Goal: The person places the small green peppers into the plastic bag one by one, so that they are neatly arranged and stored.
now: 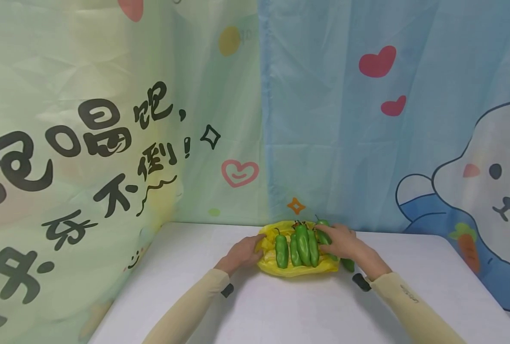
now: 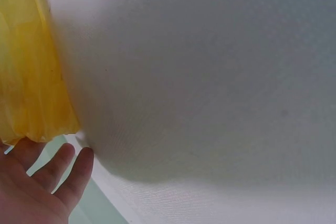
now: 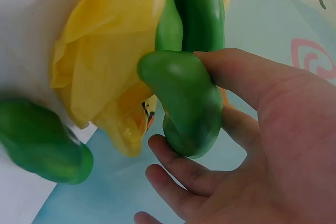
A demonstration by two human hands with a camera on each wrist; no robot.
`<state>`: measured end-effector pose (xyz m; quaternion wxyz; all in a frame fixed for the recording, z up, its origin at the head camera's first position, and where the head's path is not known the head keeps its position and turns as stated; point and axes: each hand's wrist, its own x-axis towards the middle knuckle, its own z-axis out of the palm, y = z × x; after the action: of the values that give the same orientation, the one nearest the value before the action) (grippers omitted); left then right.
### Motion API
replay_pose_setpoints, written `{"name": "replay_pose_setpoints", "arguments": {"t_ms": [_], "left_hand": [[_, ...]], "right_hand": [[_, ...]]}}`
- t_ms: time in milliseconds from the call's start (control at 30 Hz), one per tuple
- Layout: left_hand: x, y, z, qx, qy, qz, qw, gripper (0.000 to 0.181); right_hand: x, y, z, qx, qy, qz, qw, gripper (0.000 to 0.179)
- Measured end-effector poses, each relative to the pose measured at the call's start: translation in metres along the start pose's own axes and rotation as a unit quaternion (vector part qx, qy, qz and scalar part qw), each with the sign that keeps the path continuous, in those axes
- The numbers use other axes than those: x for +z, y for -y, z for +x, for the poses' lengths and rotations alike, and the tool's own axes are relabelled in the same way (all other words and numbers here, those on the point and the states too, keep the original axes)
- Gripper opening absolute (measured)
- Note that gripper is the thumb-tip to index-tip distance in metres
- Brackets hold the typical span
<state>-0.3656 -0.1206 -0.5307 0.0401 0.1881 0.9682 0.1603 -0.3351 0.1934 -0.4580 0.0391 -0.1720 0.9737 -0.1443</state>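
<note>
A yellow plastic bag [image 1: 298, 272] lies spread on the white table with several green peppers [image 1: 304, 246] on it, side by side. At its left edge is my left hand [image 1: 246, 251], holding the plastic; in the left wrist view the bag [image 2: 37, 77] partly hides the fingertips, while two fingers stand apart from it. My right hand [image 1: 342, 241] is at the bag's right side. There it grips a green pepper [image 3: 184, 100] between thumb and fingers, beside the other peppers. One more pepper [image 3: 42, 142] lies on the table just outside the bag, partly under the right hand.
The white table [image 1: 280, 310] reaches back to a printed curtain [image 1: 306, 119] with hearts, lettering and a cartoon animal. Dark wrist devices [image 1: 361, 282] sit at both cuffs.
</note>
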Motion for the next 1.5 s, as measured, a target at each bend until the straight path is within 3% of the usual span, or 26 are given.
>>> {"name": "replay_pose_setpoints", "arguments": {"t_ms": [533, 767, 1500], "left_hand": [[0.0, 0.001, 0.0, 0.004, 0.001, -0.003, 1.0, 0.057], [0.001, 0.003, 0.0, 0.024, -0.012, 0.009, 0.9996, 0.056], [0.002, 0.002, 0.001, 0.004, -0.006, 0.001, 1.0, 0.056]], "right_hand": [[0.006, 0.009, 0.016, 0.011, 0.03, 0.014, 0.9994, 0.065], [0.008, 0.012, 0.02, 0.032, 0.053, 0.01, 0.9981, 0.068], [0.016, 0.019, 0.022, 0.018, 0.055, 0.018, 0.9981, 0.065]]}}
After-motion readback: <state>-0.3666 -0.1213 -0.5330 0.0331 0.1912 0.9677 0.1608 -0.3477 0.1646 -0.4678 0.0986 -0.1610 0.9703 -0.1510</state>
